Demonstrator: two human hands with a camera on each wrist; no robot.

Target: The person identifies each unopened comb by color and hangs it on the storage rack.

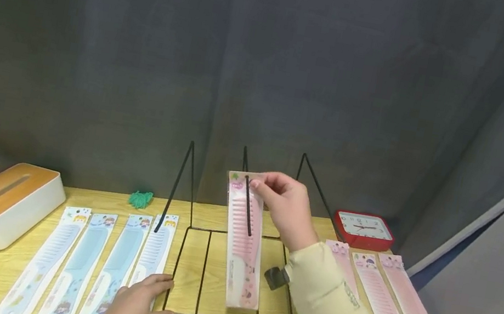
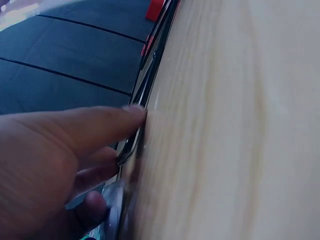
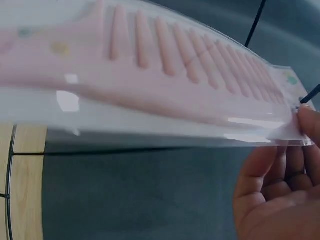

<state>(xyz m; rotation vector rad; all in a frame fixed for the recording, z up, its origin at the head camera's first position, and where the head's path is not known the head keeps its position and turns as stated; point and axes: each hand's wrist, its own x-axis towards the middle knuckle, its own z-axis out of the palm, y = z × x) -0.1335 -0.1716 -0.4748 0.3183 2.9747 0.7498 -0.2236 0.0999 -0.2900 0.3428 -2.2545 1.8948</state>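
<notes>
My right hand (image 1: 288, 207) pinches the top right corner of a pink packaged comb (image 1: 242, 244). The black wire rack (image 1: 202, 276) stands mid-table, and its middle prong passes through or in front of the hole at the package's top; which one I cannot tell. The comb hangs nearly upright, slightly tilted. In the right wrist view the comb's teeth (image 3: 190, 55) show through clear plastic, with the thumb at its hole end. My left hand (image 1: 137, 304) rests at the rack's front left corner, thumb and fingers spread and touching the wire, as in the left wrist view.
Several blue packaged combs (image 1: 75, 266) lie in a row at left, and three pink ones (image 1: 388, 302) at right. Behind them stand a white tissue box (image 1: 26, 219) with a wooden lid, a green yarn bundle (image 1: 140, 199) and a red clock (image 1: 363, 230). Dark curtain (image 1: 266, 70) closes the back.
</notes>
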